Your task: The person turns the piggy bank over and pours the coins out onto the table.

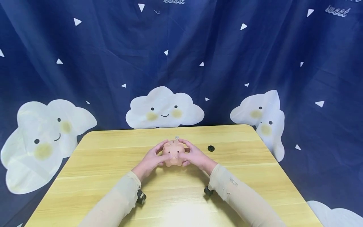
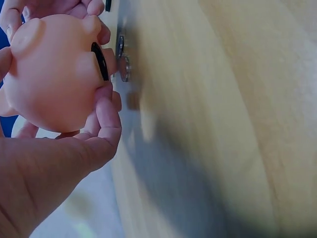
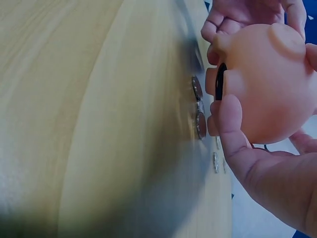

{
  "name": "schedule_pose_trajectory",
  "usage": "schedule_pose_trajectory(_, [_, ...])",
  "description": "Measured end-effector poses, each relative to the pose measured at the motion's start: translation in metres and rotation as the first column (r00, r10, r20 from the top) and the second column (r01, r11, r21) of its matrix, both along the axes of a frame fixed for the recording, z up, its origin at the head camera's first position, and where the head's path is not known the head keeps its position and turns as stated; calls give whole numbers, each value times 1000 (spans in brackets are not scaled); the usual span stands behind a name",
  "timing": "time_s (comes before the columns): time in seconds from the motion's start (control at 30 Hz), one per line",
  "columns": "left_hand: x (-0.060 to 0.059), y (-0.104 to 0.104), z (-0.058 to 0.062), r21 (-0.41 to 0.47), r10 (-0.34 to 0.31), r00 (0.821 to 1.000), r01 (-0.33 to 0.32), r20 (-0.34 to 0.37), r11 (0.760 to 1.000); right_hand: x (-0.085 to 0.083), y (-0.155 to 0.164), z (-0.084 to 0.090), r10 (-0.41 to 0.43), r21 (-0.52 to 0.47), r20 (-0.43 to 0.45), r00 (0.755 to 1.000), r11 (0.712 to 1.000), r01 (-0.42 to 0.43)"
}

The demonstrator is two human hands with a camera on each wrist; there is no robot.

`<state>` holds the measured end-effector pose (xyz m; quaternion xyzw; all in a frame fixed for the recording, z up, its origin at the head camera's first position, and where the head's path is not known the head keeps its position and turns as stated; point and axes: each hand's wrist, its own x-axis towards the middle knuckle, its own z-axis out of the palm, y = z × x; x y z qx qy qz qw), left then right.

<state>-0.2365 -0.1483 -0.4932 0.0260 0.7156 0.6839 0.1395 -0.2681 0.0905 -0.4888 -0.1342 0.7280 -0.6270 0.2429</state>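
- Both hands hold a pink piggy bank [image 1: 173,153] just above the middle of the wooden counter [image 1: 107,164].
- Left hand [image 1: 151,160] and right hand [image 1: 195,156] each keep a curled grip round its sides.
- Several coins [image 3: 199,116] lie loose on the counter beneath its dark opening; how many remain inside cannot be told.

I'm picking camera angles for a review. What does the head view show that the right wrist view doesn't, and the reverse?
Only the head view shows the pig's face, the small black disc lying on the table, and the cloud-print backdrop. Only the right wrist view shows the black-rimmed hole in the pig's underside and several coins on the table beneath it. Both show the pink piggy bank gripped between the left hand and right hand.
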Motion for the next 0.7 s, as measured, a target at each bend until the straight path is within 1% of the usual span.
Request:
schedule_pose_trajectory(0.17, [1, -2, -1, -10, -11, 1000, 11, 10, 1000, 2, 0, 0, -4, 5, -16, 1000, 1000, 4])
schedule_pose_trajectory(0.33, [2, -2, 0, -20, -8, 1000, 7, -20, 1000, 2, 0, 0, -2, -5, -43, 999, 1000, 2])
schedule_pose_trajectory(0.47, [3, -2, 1, -40, -9, 1000, 9, -21, 999, 3, 1, -1, 6, -9, -23, 1000, 1000, -6])
schedule_pose_trajectory(0.53, [3, -1, 2, -43, -7, 1000, 7, -7, 999, 3, 0, 0, 9, -10, -1, 1000, 1000, -9])
schedule_pose_trajectory(0.63, [4, 0, 9, -52, -14, 1000, 14, -9, 999, 4, 0, 5, 10, -16, 18, 1000, 1000, -10])
schedule_pose_trajectory(0.67, [5, 0, 13, -67, -14, 999, 11, -36, 998, 5, 0, 8, 4, -21, 2, 1000, 1000, -4])
schedule_pose_trajectory(0.7, [7, 1, 19, -78, -11, 998, 6, -68, 997, 6, 0, 13, -4, -29, -33, 999, 1000, 3])
